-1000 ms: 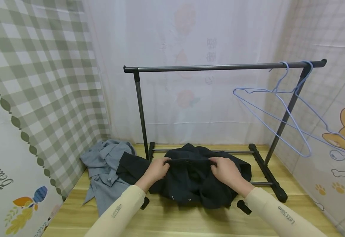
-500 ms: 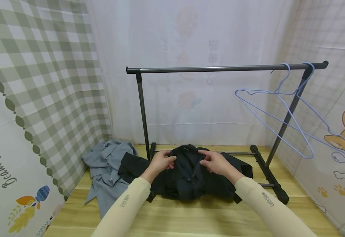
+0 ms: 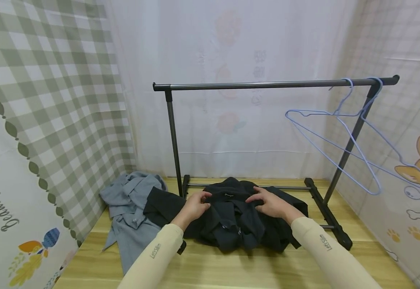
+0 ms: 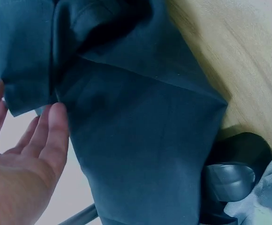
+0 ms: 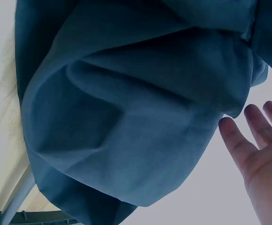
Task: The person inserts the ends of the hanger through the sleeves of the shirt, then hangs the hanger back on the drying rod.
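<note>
"On the wooden table [image 3: 228, 273], where is the black garment [image 3: 228, 220]?"

"Rumpled near the center, overlapping the base of a dark clothes rack [image 3: 267, 85], one end lying over gray clothing [image 3: 132, 212] at the left."

"And the hands?"

"Both have loosely spread fingers: the left hand [image 3: 195, 206] left of the garment's label [image 3: 229, 195], the right hand [image 3: 272, 204] right of it. Blue hangers [image 3: 366, 161] hang near the rack's right end."

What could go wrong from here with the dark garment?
The dark garment overlaps the gray garment in the head view, so lifting may drag both. It also lies across the rack's base and might snag. The two blue hangers appear crossed, so they may tangle.
</note>
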`<control>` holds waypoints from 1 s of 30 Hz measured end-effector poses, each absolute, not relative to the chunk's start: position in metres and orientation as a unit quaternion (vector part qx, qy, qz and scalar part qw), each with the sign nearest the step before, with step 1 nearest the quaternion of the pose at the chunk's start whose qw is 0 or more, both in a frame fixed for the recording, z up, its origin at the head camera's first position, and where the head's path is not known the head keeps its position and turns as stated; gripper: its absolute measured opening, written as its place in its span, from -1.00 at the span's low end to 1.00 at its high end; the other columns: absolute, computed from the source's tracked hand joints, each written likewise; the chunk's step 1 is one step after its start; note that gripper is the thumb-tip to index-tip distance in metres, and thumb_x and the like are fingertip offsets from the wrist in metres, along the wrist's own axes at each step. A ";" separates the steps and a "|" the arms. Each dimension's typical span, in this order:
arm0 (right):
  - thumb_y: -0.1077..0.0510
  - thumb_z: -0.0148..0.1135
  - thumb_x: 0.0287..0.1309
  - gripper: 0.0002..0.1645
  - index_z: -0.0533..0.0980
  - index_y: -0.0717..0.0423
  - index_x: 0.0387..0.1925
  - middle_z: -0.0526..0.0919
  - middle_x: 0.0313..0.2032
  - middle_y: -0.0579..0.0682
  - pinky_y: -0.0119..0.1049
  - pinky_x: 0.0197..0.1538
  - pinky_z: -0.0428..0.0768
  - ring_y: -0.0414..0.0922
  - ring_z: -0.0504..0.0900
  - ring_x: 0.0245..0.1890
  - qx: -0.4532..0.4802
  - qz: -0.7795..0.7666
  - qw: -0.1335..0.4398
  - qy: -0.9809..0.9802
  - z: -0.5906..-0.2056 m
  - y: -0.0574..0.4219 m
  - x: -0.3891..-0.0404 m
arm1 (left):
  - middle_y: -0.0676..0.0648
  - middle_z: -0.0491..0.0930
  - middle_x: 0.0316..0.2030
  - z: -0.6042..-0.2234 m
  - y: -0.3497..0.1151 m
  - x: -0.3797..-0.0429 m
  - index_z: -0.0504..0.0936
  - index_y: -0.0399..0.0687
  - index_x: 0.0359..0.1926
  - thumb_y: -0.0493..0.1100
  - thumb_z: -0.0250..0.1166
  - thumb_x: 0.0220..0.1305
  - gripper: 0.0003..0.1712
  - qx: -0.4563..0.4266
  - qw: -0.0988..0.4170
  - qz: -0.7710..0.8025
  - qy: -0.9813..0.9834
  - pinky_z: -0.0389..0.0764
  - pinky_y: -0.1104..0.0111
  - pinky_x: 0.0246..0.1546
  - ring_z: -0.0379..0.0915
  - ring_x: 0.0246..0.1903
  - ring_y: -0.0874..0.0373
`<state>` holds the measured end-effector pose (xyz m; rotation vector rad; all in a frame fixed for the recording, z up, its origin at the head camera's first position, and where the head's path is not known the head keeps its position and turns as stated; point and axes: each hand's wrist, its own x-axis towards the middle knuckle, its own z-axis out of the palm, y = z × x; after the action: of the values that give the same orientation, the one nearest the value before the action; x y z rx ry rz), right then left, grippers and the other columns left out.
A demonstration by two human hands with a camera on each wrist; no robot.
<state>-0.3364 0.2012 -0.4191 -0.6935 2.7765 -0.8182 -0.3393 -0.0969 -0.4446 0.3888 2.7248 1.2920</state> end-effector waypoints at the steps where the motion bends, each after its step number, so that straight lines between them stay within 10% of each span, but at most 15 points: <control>1: 0.31 0.19 0.31 -0.68 0.65 0.00 0.02 0.05 0.45 0.39 0.35 0.27 0.19 0.43 0.05 0.40 -0.233 -0.281 0.093 0.926 -0.419 0.201 -0.337 | -0.25 0.49 0.17 -0.445 -0.097 -0.339 0.54 -0.13 0.25 -0.31 0.24 0.38 -0.57 0.132 0.056 0.427 0.893 0.49 0.00 0.06 0.44 0.13 -0.16; 10: -0.01 0.30 0.30 -0.83 0.60 -0.05 -0.36 0.55 -0.05 0.11 -0.02 -0.04 0.49 0.10 0.52 -0.05 -0.213 -0.288 0.091 0.929 -0.418 0.193 -0.339 | -0.08 0.57 -0.10 -0.454 -0.089 -0.334 0.63 -0.09 -0.08 -0.21 0.31 0.35 -0.85 0.160 0.073 0.409 0.895 0.50 0.14 -0.13 0.46 -0.18 0.02; 17: 0.14 0.35 0.20 -0.82 0.49 0.08 -0.40 0.46 -0.49 -0.02 -0.18 -0.35 0.38 -0.08 0.40 -0.50 -0.126 -0.278 0.049 0.951 -0.416 0.185 -0.336 | -0.02 0.54 -0.21 -0.455 -0.074 -0.333 0.64 -0.04 -0.15 -0.24 0.35 0.31 -0.89 0.177 0.016 0.408 0.896 0.46 0.18 -0.16 0.41 -0.24 0.05; 27: 0.29 0.28 0.20 -0.22 0.22 0.24 0.41 0.57 -0.51 0.07 -0.11 -0.42 0.41 0.00 0.51 -0.56 -0.024 -0.218 -0.006 0.976 -0.445 0.173 -0.332 | -0.18 0.60 -0.08 -0.464 -0.066 -0.332 0.57 -0.28 0.17 -0.16 0.34 0.33 -0.55 0.102 0.022 0.435 0.894 0.54 0.06 -0.03 0.53 -0.09 -0.06; 30: 0.23 0.34 0.19 -0.18 0.23 0.27 0.42 0.66 -0.23 0.23 0.01 -0.27 0.54 0.15 0.62 -0.32 -0.018 -0.221 -0.014 0.975 -0.450 0.176 -0.329 | -0.23 0.59 0.05 -0.467 -0.074 -0.332 0.59 -0.31 0.15 -0.17 0.31 0.35 -0.57 0.089 0.063 0.474 0.874 0.54 0.04 0.03 0.52 0.04 -0.12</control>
<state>-0.3292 0.1764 -0.4496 -0.0568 3.0910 -0.6998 -0.3316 -0.0736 -0.4671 0.2690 2.6411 1.4322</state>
